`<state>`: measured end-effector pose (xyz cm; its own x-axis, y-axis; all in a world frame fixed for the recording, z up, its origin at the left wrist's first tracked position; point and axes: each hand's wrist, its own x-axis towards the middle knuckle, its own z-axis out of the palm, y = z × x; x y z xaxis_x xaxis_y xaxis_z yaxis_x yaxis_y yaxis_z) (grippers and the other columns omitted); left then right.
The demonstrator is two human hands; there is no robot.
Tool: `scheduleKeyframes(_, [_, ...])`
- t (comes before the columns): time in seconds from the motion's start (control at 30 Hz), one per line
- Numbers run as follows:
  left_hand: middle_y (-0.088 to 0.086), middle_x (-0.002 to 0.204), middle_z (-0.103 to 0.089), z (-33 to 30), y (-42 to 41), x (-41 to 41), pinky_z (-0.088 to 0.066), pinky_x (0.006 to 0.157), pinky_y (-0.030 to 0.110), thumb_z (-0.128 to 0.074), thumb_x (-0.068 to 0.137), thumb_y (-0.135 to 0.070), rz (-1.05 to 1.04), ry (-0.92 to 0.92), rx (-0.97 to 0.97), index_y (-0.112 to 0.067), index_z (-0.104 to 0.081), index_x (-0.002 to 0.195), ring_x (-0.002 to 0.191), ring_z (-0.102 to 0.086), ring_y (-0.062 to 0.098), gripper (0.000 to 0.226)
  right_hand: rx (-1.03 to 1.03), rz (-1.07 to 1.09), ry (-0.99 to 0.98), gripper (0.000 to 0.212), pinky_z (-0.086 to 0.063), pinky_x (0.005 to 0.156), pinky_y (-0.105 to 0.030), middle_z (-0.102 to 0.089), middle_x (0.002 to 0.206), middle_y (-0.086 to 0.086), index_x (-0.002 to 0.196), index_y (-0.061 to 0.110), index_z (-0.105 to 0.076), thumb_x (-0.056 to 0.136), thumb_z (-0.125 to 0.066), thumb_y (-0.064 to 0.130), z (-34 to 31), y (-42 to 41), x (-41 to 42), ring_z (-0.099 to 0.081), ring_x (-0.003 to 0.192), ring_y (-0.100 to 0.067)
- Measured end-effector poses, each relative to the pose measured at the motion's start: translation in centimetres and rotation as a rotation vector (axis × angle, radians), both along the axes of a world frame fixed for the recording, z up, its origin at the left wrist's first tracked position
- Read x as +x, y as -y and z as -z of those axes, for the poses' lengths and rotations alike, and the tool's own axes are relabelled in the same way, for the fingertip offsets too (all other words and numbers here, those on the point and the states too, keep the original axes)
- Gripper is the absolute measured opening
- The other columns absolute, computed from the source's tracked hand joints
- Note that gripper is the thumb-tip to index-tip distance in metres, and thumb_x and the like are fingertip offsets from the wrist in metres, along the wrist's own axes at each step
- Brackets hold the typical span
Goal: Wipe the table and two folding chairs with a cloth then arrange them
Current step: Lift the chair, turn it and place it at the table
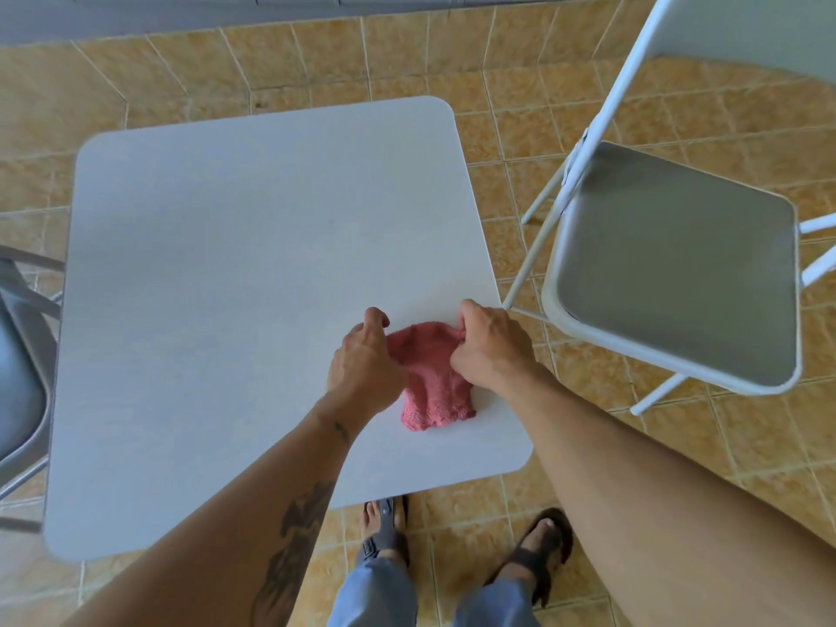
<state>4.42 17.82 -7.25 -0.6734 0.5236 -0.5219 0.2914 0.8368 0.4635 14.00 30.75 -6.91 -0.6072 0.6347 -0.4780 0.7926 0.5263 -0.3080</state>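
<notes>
- A head-worn camera looks down on a pale square counter (253, 273) standing on a tan tiled floor (506, 142).
- A pink knitted cloth (429, 382) lies bunched on the counter near its right front corner, close to the person.
- The left hand (362, 359) pinches the cloth's left edge with curled fingers; the right hand (491, 343) pinches its upper right edge the same way. Both hands hold the cloth, neither is spread wide.
- A white folding chair (678, 264) stands open just right of the counter, its grey seat facing up. A second, darker chair (22, 355) shows only partly at the left edge.
- Risk: the cloth is crumpled rather than flat, so a wipe from here would likely touch only a narrow strip and leave patches unwiped.
- Risk: the work sits near the counter's corner; a hard push towards the right edge could drag the cloth off onto the floor.
- Risk: leaning on this edge might tip or shift a light counter, and a wide sweep could knock the close right-hand chair.
</notes>
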Motion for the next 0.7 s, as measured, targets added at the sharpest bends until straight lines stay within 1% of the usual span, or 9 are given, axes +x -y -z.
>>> scheduleKeyframes(0.07, [0.006,0.117,-0.047,0.3,0.4,-0.1,-0.044,0.075,0.037,-0.050,0.079,-0.003,0.050,-0.145,0.011,-0.018,-0.039,0.130,0.101,-0.051,0.029,0.055,0.064,-0.007,-0.037,0.033,-0.046,0.070,-0.038,-0.051,0.105,-0.008,0.103,0.016,-0.045,0.076,-0.059,0.005,0.5,0.1,-0.1,-0.053,0.096,-0.032])
scheduleKeyframes(0.17, [0.007,0.118,-0.047,0.9,1.1,1.1,-0.044,0.080,0.038,-0.055,0.078,-0.012,0.324,-0.437,0.172,-0.016,-0.047,0.125,0.100,-0.050,0.028,0.048,0.275,-0.106,-0.127,0.045,-0.047,0.074,-0.039,-0.045,0.113,-0.010,0.108,0.016,-0.045,0.070,-0.069,0.013,0.9,0.3,0.7,-0.046,0.101,-0.030])
scheduleKeyframes(0.23, [0.007,0.135,-0.044,1.8,1.9,2.3,-0.042,0.098,0.044,-0.056,0.082,-0.025,0.514,-0.444,0.195,-0.016,-0.044,0.136,0.121,-0.047,0.029,0.056,0.326,-0.250,-0.192,0.044,-0.046,0.084,-0.041,-0.048,0.117,-0.008,0.112,0.016,-0.051,0.072,-0.068,0.022,1.3,1.0,2.2,-0.047,0.106,-0.029])
scheduleKeyframes(0.3, [0.006,0.162,-0.010,2.5,2.9,2.8,-0.016,0.120,0.054,-0.051,0.090,-0.041,0.634,-0.331,0.017,-0.019,-0.016,0.155,0.150,-0.012,0.026,0.076,0.291,-0.358,-0.145,0.049,-0.039,0.097,-0.044,-0.048,0.133,-0.005,0.126,0.020,-0.052,0.080,-0.064,0.028,2.1,1.9,4.3,-0.046,0.121,-0.029])
scheduleKeyframes(0.33, [0.002,0.164,0.009,2.9,3.3,2.7,-0.003,0.121,0.056,-0.048,0.092,-0.047,0.662,-0.291,-0.065,-0.021,-0.003,0.157,0.152,0.006,0.022,0.083,0.268,-0.377,-0.082,0.057,-0.034,0.103,-0.048,-0.043,0.145,-0.004,0.136,0.024,-0.047,0.082,-0.064,0.027,2.5,2.2,5.4,-0.041,0.131,-0.028])
scheduleKeyframes(0.4, [-0.002,0.162,0.024,3.0,3.4,2.3,0.004,0.120,0.059,-0.047,0.093,-0.049,0.690,-0.282,-0.137,-0.023,0.009,0.156,0.150,0.020,0.018,0.088,0.222,-0.381,0.035,0.076,-0.022,0.111,-0.056,-0.024,0.161,0.000,0.149,0.032,-0.031,0.082,-0.066,0.023,2.8,2.1,6.6,-0.026,0.144,-0.028])
scheduleKeyframes(0.5, [0.001,0.164,0.017,1.9,2.4,2.2,0.000,0.120,0.058,-0.053,0.090,-0.041,0.716,-0.292,-0.205,-0.021,0.002,0.157,0.151,0.012,0.019,0.088,0.161,-0.346,0.032,0.079,-0.022,0.114,-0.053,-0.018,0.164,0.002,0.153,0.030,-0.026,0.084,-0.061,0.018,1.5,1.4,6.9,-0.020,0.147,-0.028])
scheduleKeyframes(0.6, [-0.001,0.163,-0.016,-0.7,0.9,2.7,-0.008,0.122,0.050,-0.050,0.091,-0.028,0.556,-0.215,-0.150,-0.021,-0.029,0.152,0.150,-0.016,0.019,0.064,0.076,-0.261,-0.067,0.070,-0.034,0.111,-0.043,-0.027,0.161,0.001,0.152,0.022,-0.031,0.087,-0.058,0.018,-1.1,0.0,7.9,-0.031,0.142,-0.026])
scheduleKeyframes(0.7, [-0.006,0.147,-0.045,-4.4,-1.7,4.0,-0.033,0.113,0.039,-0.049,0.090,-0.023,0.361,-0.141,-0.049,-0.024,-0.048,0.141,0.132,-0.047,0.021,0.050,0.015,-0.139,-0.133,0.064,-0.028,0.116,-0.035,-0.031,0.159,0.003,0.151,0.024,-0.034,0.091,-0.057,0.021,-4.8,-2.5,10.9,-0.028,0.144,-0.019])
